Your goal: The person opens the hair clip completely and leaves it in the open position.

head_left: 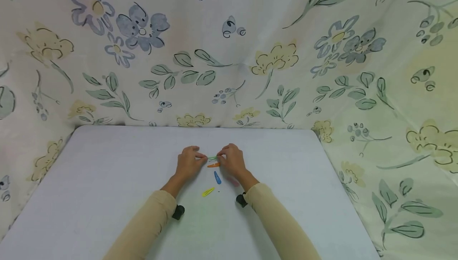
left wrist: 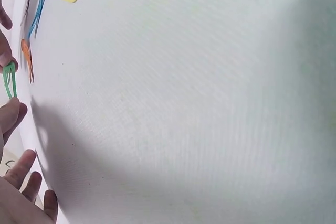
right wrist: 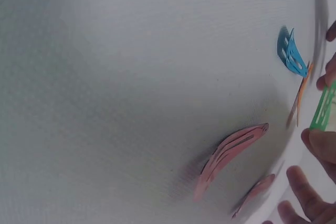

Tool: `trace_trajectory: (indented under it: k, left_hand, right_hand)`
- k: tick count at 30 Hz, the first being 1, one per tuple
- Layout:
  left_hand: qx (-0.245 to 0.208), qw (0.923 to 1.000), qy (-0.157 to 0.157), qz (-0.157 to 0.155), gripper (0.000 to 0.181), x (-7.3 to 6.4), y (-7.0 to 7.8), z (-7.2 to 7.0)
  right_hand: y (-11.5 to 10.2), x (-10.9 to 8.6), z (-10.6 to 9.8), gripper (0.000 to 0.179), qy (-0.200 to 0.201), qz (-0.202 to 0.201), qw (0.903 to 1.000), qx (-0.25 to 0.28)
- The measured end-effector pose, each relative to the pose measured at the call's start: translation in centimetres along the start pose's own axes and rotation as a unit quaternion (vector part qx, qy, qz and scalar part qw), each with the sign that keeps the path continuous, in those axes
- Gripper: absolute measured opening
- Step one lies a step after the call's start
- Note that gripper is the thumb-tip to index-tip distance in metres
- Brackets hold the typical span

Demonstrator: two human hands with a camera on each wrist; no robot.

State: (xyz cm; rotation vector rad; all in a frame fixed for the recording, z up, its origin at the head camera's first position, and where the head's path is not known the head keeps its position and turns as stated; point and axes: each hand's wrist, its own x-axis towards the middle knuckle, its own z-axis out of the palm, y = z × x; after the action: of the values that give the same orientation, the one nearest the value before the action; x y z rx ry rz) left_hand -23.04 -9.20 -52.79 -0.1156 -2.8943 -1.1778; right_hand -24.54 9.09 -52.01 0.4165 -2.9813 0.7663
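A green snap hair clip (head_left: 212, 158) is stretched between my two hands over the white table. My left hand (head_left: 187, 162) pinches one end of it between thumb and forefinger, its other fingers spread. At the opposite end, my right hand (head_left: 233, 160) pinches the clip too. In the right wrist view the clip's slotted frame (right wrist: 324, 107) shows between the fingertips. Just below it lies an orange hair clip (head_left: 213, 165), near the right fingers. Nearer to me are a blue hair clip (head_left: 217, 177) and a yellow one (head_left: 208, 192).
Beside the right wrist, two pink hair clips (right wrist: 231, 153) lie on the white tabletop (head_left: 286, 196). A tiny dark speck (head_left: 219, 191) is next to the yellow clip. Behind the table's far edge hangs a floral cloth (head_left: 229, 93). Dark wrist cameras (head_left: 178, 212) sit under both sleeves.
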Motion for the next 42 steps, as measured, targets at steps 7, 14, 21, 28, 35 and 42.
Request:
trace_trajectory:
  k: [7, 14, 21, 28, 35, 42]
  left_hand:
    - [0.010, 0.9999, 0.006, -0.003, 0.018, 0.0, 0.1, 0.1]
    - [0.015, 0.9998, 0.011, 0.007, 0.019, -0.1, -0.1, 0.3]
    - [-0.008, 0.9998, 0.013, 0.010, 0.019, -0.2, -0.7, 0.1]
    - [-0.021, 0.9993, -0.006, 0.030, 0.020, -0.4, -1.3, -0.1]
    - [-0.005, 0.9984, -0.011, 0.055, 0.016, -0.6, -1.5, 0.2]
    - [0.007, 0.9985, -0.005, 0.054, 0.014, -0.7, -1.4, 0.4]
  right_hand:
    - [-0.2, 0.0, -0.1, 0.012, -0.015, 0.008, 0.9998, -0.011]
    - [0.1, 0.0, -0.3, 0.014, -0.024, 0.005, 0.9995, -0.019]
    - [0.9, -0.1, -0.4, 0.014, -0.028, 0.007, 0.9993, -0.023]
    - [1.3, -0.4, -0.5, 0.011, -0.036, -0.012, 0.9993, 0.005]
    - [1.6, -0.6, -0.4, 0.009, -0.039, -0.043, 0.9982, 0.016]
    - [1.4, -0.7, -0.3, 0.009, -0.046, -0.038, 0.9980, 0.019]
